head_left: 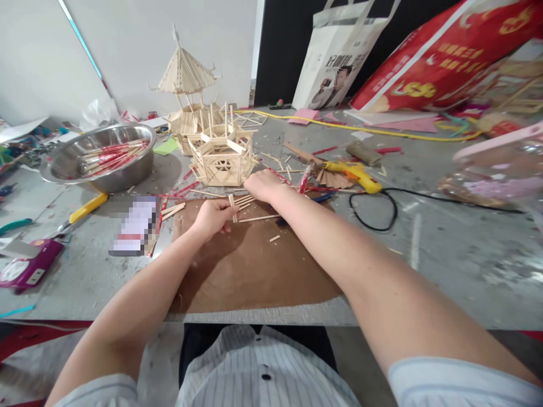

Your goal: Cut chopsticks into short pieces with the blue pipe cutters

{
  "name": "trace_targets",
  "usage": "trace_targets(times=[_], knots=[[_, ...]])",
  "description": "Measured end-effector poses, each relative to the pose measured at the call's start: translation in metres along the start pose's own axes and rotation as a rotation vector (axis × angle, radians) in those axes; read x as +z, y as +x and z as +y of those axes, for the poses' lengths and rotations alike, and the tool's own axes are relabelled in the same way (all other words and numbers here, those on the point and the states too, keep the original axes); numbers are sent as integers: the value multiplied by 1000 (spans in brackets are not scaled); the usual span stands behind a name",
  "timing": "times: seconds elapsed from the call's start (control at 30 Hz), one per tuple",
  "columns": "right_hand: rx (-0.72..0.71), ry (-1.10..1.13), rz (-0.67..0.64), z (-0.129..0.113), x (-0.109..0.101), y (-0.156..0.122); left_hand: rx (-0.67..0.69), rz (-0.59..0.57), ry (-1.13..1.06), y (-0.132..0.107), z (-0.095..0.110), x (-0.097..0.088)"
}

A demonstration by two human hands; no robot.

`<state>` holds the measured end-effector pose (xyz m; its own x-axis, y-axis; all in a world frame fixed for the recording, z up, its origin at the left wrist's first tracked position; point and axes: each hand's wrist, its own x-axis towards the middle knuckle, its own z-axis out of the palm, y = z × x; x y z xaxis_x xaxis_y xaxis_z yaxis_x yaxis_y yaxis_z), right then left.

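Observation:
My left hand (215,217) is closed in a pinch around short pale wooden sticks (232,201) held above the brown mat (254,271). Further forward, my right hand (263,185) reaches to the lower right corner of a six-sided wooden stick model (223,164). Its fingers are curled down and together, and what they hold, if anything, is hidden. Several thin sticks (245,202) lie between the two hands. A small cut piece of stick (275,239) rests on the mat. Behind the six-sided model stands a wooden pavilion (185,73) with a pointed roof.
On the left are a metal bowl (144,161) of red-wrapped sticks, a phone (134,226), a yellow-handled cutter (87,208) and a purple device (36,263). A yellow glue gun (360,176) with a black cord (394,212) lies right. Bags (335,56) stand behind.

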<state>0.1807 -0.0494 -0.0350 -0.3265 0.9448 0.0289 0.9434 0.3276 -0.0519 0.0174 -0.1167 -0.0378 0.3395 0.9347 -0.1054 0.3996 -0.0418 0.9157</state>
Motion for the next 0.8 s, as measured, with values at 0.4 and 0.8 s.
trace_targets(times=[0.4, 0.8], knots=[[72, 446, 193, -8, 0, -66, -12, 12, -113, 2, -2, 5], [153, 356, 206, -33, 21, -103, -3, -137, -6, 1, -8, 14]])
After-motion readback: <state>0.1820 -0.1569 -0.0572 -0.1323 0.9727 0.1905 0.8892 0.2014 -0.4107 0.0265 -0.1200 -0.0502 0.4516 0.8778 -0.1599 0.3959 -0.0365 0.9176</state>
